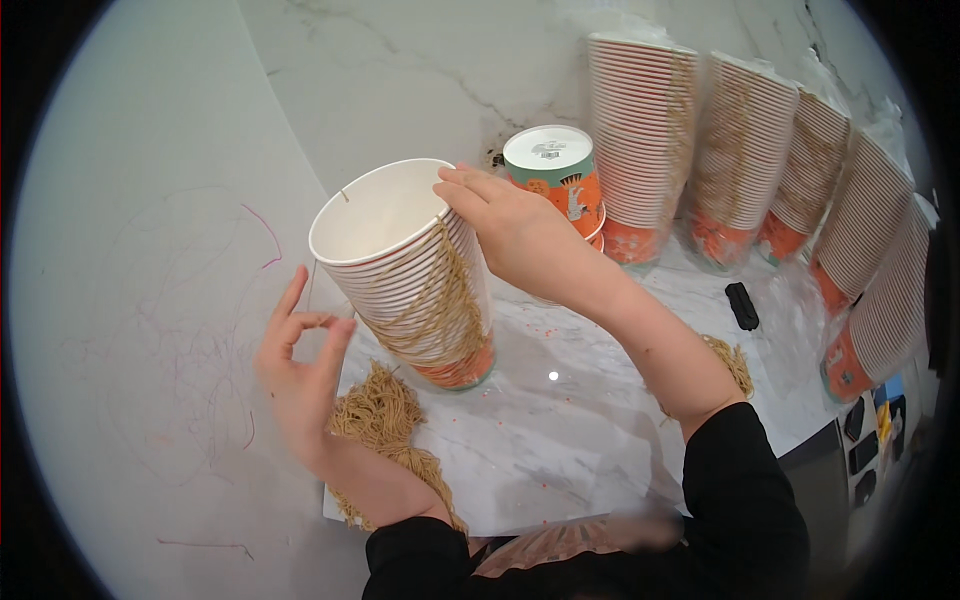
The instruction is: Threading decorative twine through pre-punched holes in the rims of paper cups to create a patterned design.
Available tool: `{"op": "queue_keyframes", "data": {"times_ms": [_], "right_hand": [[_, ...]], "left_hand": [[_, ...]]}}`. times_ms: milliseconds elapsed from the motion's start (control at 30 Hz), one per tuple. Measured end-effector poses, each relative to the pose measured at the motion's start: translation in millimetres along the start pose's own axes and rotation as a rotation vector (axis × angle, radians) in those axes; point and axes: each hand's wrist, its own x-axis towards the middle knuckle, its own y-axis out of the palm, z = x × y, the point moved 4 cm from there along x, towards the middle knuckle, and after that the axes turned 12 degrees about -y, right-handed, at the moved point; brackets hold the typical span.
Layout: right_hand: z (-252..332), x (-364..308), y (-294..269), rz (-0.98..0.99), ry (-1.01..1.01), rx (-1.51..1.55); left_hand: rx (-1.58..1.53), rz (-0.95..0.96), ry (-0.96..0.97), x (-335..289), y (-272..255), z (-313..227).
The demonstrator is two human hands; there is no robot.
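Observation:
A tall stack of nested white-rimmed paper cups [400, 290] stands in the middle, tilted in view, with an orange and green printed base. Tan twine strands [445, 310] drape down its right side, and one short end hooks over the far left rim. My right hand [520, 225] grips the stack's upper right rim, fingers along the edge. To the left of the stack, my left hand [305, 365] pinches a thin strand near the rim between thumb and a curled finger, another finger raised. A bundle of tan twine [380, 415] lies beneath my left wrist.
Upside-down printed cups [560, 185] stand behind my right hand. Several bagged cup stacks [640, 150] line the back right. A black folded item [741, 306] and more twine [730, 362] lie at the right, with phones [862, 452] beyond the table edge. A wall borders the left.

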Motion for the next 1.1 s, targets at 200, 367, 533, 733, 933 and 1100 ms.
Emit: {"op": "queue_keyframes", "data": {"times_ms": [200, 367, 533, 733, 933, 1100], "right_hand": [[1, -2, -2, 0.031, 0.016, 0.077], [-1, -1, -4, 0.042, 0.025, 0.082], [-3, -1, -5, 0.024, 0.024, 0.117], [-1, -1, -4, 0.033, 0.016, 0.112], [-2, -2, -6, 0.025, 0.023, 0.118], [0, 1, -4, 0.021, 0.017, 0.125]], "left_hand": [[-0.116, -0.041, -0.358, 27, 22, 49], [-0.378, -0.247, -0.135, 36, 51, 51], [-0.363, -0.182, -0.378, 41, 57, 85], [0.146, 0.120, -0.640, 37, 44, 101], [0.108, -0.034, -0.392, 38, 45, 78], [-0.498, -0.045, -0.258, 51, 69, 107]]}}
